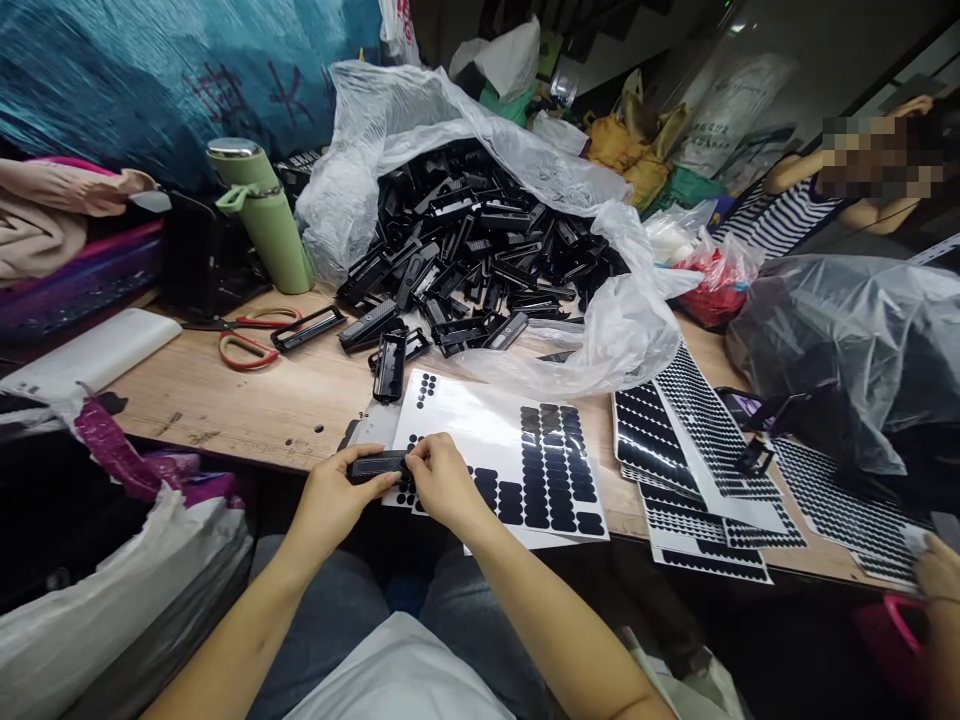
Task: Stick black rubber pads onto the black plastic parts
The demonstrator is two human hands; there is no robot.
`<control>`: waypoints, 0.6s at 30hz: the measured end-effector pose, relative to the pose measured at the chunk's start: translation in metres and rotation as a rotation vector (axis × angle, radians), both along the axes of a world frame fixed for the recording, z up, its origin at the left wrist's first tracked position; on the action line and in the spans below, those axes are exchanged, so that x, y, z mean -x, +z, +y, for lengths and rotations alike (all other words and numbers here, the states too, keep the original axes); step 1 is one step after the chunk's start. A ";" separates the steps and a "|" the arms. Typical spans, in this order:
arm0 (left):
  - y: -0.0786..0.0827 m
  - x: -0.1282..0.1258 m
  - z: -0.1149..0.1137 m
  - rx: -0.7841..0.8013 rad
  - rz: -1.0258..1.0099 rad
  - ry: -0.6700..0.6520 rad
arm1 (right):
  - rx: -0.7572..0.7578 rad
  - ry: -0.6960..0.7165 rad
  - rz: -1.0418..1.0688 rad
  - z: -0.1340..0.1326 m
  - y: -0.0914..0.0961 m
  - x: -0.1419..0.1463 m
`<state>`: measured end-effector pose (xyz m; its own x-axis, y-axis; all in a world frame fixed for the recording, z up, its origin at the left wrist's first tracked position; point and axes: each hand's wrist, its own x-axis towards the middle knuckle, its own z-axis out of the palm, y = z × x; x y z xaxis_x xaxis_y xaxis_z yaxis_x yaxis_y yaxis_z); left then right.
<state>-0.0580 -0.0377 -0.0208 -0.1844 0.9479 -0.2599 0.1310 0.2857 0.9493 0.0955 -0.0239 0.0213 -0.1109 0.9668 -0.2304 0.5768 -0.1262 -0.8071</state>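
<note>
My left hand [340, 492] grips one end of a long black plastic housing [377, 464], thumb and fingers closed round it at the table's front edge. At the housing's other end, my right hand [442, 483] is closed with its fingertips pressed against the top; whether something small is pinched there is hidden. Beneath and beside the hands lies a white backing sheet [480, 410] carrying rows of black stickers [536, 470], some rows partly bare. Behind it, a heap of similar black housings [480, 240] spills from a clear plastic bag [615, 330].
Red-handled scissors [247, 350], a green flask [274, 220] and a white box-like object [90, 350] stand or lie on the left. More sticker sheets [697, 450] are stacked at right. A co-worker's hand [937, 565] shows at the far right edge; another person [787, 210] sits behind.
</note>
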 end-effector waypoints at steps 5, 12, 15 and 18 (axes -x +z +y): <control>0.000 -0.002 -0.001 0.026 -0.014 0.000 | -0.030 0.009 -0.034 -0.003 -0.002 0.003; 0.010 -0.003 -0.002 0.059 -0.003 -0.035 | -0.182 -0.084 -0.127 -0.014 -0.005 -0.005; 0.016 -0.009 -0.002 0.082 -0.062 -0.061 | -0.146 -0.243 -0.308 -0.023 -0.005 -0.037; 0.016 -0.019 -0.001 0.119 -0.120 -0.103 | -0.117 -0.282 -0.384 -0.031 -0.007 -0.062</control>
<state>-0.0386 -0.0384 -0.0044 -0.0494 0.9214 -0.3854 0.0530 0.3878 0.9202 0.1577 -0.0547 0.0140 0.2305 0.9687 -0.0916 0.7920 -0.2415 -0.5608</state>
